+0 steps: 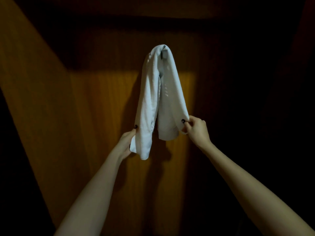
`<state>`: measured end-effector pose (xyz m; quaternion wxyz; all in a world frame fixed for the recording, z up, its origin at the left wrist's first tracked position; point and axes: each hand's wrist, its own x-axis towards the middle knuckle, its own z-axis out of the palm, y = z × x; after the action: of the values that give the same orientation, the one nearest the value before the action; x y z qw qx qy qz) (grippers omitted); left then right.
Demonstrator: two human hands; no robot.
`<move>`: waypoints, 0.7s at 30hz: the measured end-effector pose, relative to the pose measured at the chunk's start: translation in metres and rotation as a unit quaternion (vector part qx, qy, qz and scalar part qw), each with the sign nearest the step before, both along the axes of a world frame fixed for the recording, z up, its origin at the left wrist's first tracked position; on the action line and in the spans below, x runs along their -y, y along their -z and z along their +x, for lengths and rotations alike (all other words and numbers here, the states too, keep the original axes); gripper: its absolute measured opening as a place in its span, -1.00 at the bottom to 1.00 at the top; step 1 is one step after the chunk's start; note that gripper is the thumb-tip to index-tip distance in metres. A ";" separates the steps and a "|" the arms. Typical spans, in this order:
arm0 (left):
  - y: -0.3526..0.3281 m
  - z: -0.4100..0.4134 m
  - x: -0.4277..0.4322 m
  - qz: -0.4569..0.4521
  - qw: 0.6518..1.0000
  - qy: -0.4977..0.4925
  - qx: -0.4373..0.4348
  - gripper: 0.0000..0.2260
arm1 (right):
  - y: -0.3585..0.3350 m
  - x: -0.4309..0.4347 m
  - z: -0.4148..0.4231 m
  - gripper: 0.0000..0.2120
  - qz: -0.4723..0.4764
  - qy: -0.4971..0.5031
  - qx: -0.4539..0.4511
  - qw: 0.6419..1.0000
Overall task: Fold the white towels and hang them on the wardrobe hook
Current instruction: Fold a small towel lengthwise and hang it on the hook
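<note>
The white towel [150, 99] is showing as soft, matt cloth. Its surface is looking slightly nubby, like terry, and a faint woven rib pattern is catching light on the right-hand fall. The hook [164, 52] at its top is looking like pale grey metal and is giving off only a dull gleam. The wardrobe panel [105, 103] behind is appearing as wood or wood veneer, its fine straight grain running vertically and its smooth finish glowing satin amber in the lit patch. The left hand [127, 143] and right hand [196, 129] are wearing dark nail polish, too dim to judge for gloss.
</note>
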<state>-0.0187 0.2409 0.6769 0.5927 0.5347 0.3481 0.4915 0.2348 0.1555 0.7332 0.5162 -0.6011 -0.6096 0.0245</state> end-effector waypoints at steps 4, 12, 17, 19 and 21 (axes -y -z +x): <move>-0.012 0.015 -0.005 -0.001 0.999 -0.020 0.041 -0.82 | 0.023 -0.004 -0.017 -0.85 -0.016 0.016 0.021 1.000; -0.021 0.038 -0.021 -0.008 0.997 -0.029 0.065 -0.83 | 0.057 -0.019 -0.041 -0.81 -0.001 0.046 0.129 0.991; 0.006 0.042 -0.019 -0.038 0.997 -0.055 0.038 -0.80 | 0.077 -0.020 -0.055 -0.81 0.008 0.003 0.091 0.996; 0.016 0.035 -0.016 -0.104 0.989 -0.074 0.068 -0.73 | 0.087 -0.017 -0.053 -0.76 0.006 0.009 0.070 0.997; 0.025 0.028 -0.015 -0.148 0.982 -0.065 0.100 -0.66 | 0.095 -0.015 -0.054 -0.74 0.009 0.013 0.060 0.998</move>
<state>0.0093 0.2560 0.6521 0.6641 0.3651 0.3901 0.5230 0.1806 0.1702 0.6384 0.4840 -0.6050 -0.6318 -0.0239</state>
